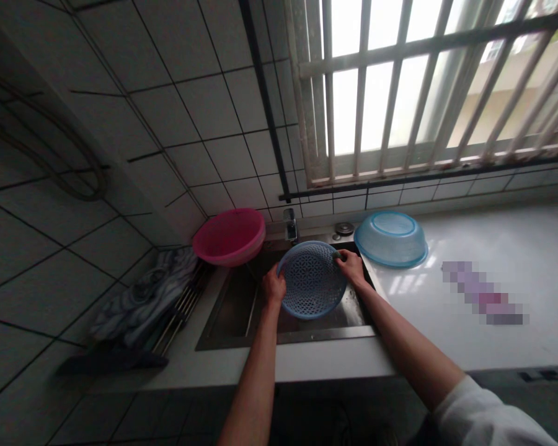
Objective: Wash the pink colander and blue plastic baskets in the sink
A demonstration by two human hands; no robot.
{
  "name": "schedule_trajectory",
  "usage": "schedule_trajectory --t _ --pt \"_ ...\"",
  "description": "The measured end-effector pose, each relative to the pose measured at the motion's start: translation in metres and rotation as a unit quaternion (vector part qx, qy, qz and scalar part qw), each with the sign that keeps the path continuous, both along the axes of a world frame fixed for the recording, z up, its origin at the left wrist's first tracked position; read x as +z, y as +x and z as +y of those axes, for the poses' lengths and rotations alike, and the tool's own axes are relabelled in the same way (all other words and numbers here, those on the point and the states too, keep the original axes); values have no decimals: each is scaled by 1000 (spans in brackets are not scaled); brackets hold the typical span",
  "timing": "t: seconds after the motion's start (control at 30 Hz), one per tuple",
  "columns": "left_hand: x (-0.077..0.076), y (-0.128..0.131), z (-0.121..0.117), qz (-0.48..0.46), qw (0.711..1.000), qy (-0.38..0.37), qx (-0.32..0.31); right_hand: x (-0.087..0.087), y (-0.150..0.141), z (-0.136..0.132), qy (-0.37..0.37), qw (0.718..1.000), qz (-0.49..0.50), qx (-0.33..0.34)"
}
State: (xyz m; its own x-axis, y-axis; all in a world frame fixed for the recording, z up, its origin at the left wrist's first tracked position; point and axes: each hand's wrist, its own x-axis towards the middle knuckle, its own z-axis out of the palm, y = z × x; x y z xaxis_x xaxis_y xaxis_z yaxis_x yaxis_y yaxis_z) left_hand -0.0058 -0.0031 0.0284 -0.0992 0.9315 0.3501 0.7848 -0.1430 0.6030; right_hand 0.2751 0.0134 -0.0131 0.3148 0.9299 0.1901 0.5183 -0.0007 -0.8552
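A light blue plastic colander [312,282] with a patterned mesh of holes is held over the sink [235,310], its inside turned toward me. My left hand [274,286] is closed around its left rim. At the upper right rim, my right hand [352,267] pinches a small dark green thing [338,255], which looks like a scouring pad, against the colander. Its exact kind is too small to make out. Behind the colander stands the faucet [290,224].
A pink basin [230,236] leans at the sink's back left corner. An upturned blue translucent basin [391,240] rests on the white counter [413,322] at right. Grey striped cloth [144,294] lies over a metal rack [179,319] on the left. A barred window [400,93] is behind.
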Motion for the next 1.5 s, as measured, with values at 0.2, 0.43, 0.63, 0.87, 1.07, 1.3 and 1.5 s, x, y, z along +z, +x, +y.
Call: schedule_trajectory --t 0.2,0.43,0.63,0.87,1.07,1.3,1.5 --pt "-4 -2 2 -17 999 -12 -27 1 3 1 6 999 24 20" --pt "-1 7 -2 42 995 -58 -69 3 -6 -4 21 994 -47 93" --pt "-2 23 -11 110 981 -70 -146 20 -41 -22 54 962 -171 206" --pt "3 30 -16 92 981 -68 -154 31 -65 -33 72 931 -264 241" --pt "3 29 -15 42 984 -95 -145 21 -74 -32 104 918 -277 264" --pt "-1 22 -6 -88 995 -35 -42 16 -46 -11 96 971 -155 154" --pt "-7 4 4 -134 987 19 85 3 -8 -1 8 997 -76 29"
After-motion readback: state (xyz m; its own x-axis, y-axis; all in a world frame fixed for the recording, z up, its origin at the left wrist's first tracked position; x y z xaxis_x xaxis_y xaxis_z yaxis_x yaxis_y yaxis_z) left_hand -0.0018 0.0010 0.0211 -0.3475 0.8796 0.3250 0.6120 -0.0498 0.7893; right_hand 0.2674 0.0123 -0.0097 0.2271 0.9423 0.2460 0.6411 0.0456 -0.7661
